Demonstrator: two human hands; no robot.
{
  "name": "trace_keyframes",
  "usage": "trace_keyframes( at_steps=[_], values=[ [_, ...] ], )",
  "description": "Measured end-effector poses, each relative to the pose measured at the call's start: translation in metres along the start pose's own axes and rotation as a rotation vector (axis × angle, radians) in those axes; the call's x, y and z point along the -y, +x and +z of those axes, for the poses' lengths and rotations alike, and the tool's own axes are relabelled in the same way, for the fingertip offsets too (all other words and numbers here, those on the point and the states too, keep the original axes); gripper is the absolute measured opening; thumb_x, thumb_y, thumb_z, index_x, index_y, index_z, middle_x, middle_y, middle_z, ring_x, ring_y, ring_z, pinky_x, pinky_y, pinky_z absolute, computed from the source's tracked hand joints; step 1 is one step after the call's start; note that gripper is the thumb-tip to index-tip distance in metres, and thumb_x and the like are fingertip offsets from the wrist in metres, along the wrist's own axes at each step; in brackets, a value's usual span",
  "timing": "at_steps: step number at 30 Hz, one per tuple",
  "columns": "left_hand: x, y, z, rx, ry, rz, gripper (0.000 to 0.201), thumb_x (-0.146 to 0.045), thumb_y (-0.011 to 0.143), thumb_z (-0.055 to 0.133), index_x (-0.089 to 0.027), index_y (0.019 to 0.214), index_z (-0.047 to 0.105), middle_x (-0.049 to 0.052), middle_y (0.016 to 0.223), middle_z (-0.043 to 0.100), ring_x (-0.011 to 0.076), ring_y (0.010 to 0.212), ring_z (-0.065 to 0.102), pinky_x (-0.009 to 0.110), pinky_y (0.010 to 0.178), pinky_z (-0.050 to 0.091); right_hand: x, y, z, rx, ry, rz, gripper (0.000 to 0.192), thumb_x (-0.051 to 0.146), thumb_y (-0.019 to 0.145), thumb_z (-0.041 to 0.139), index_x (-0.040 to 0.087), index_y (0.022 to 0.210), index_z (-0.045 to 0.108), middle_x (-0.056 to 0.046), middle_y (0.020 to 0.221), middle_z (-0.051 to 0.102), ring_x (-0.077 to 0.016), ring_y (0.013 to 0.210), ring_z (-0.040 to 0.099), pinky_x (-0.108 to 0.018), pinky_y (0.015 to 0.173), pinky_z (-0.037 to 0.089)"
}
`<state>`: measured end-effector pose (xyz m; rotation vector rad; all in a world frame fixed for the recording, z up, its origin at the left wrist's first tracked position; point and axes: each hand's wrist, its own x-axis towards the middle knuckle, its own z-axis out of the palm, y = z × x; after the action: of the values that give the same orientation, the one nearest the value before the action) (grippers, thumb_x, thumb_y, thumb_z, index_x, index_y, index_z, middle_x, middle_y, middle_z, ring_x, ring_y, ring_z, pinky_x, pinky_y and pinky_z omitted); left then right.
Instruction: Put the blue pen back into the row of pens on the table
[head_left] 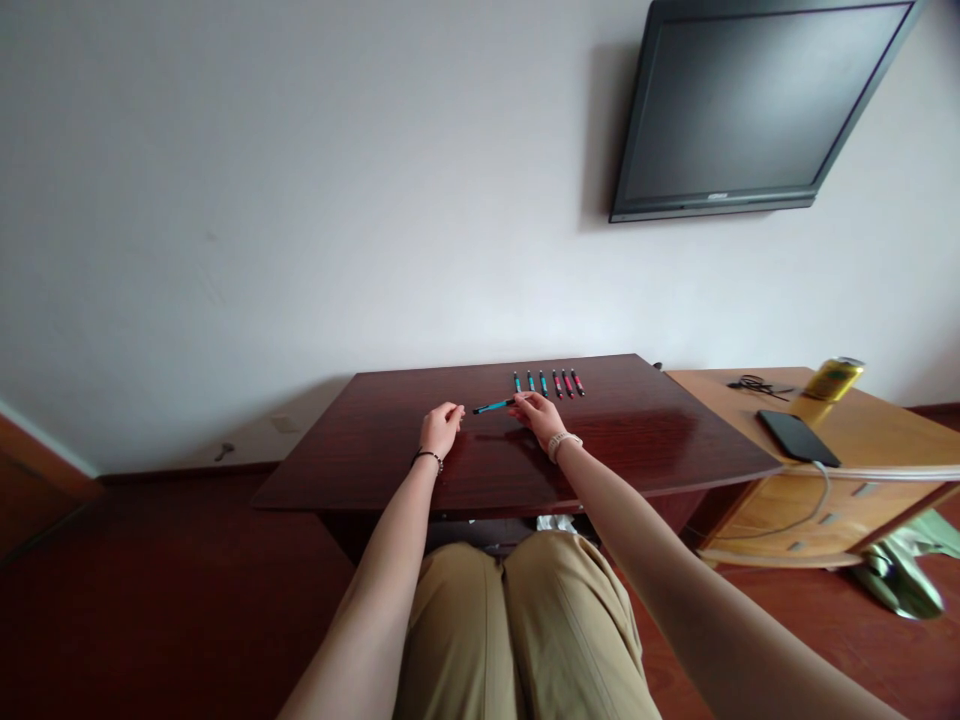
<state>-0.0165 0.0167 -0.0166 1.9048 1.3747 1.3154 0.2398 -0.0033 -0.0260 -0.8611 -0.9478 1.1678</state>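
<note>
Khaki trousers [517, 640] fill the bottom of the view, knees together, with both bare forearms stretching out over them toward the dark red table [375, 450]. The right hand [538, 412] is out on the tabletop, a pale bracelet at its wrist, fingertips pinched around one end of a blue pen [493, 406]. That pen lies nearly flat, its free tip pointing across toward the left hand [441, 427]. The left hand sits just off that tip, fingers curled in loosely, a dark band on the wrist; whether it touches the pen, I cannot tell from here. Just beyond the right hand's fingertips, a neat row of pens [547, 383] lies side by side, blue ones nearer the held pen, red ones on the far side. Well off to the right of the grip stands a lighter wooden cabinet [862, 470], carrying a dark phone [796, 437] with a cable, a yellow can [834, 379] and a tangle of black cord [754, 385]. High above, on the white wall, hangs a dark television [750, 105].
</note>
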Motion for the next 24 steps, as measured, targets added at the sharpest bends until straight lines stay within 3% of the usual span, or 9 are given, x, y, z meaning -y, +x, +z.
trace_keyframes(
  at_steps=[8,14,24],
  values=[
    [0.010,0.004,-0.001,-0.007,-0.073,0.043,0.017,-0.038,0.085,0.073,-0.023,0.091,0.078,0.006,0.090,0.080,0.0233,0.084,0.075,0.035,0.084,0.058,-0.005,0.003,-0.002,0.001,0.027,0.006,0.056,0.059,0.059,0.095,0.024,0.095,0.070,-0.002,0.092,0.078,-0.0159,0.077,0.075,-0.025,0.069,0.058],
    [0.015,0.005,-0.007,-0.025,-0.213,0.029,0.023,-0.036,0.080,0.078,-0.021,0.097,0.079,0.010,0.102,0.082,0.0264,0.098,0.078,0.043,0.096,0.060,-0.003,0.001,-0.002,-0.001,0.045,0.002,0.055,0.057,0.059,0.096,0.024,0.094,0.070,-0.002,0.091,0.077,-0.0172,0.079,0.074,-0.027,0.069,0.059],
    [0.006,-0.002,-0.006,0.075,-0.250,0.023,0.028,-0.046,0.086,0.076,-0.019,0.093,0.079,0.008,0.085,0.080,0.0214,0.075,0.075,0.035,0.076,0.061,-0.002,0.001,-0.003,-0.016,0.091,0.000,0.057,0.057,0.059,0.096,0.024,0.095,0.067,0.001,0.086,0.075,-0.0153,0.080,0.074,-0.026,0.073,0.058]
  ],
)
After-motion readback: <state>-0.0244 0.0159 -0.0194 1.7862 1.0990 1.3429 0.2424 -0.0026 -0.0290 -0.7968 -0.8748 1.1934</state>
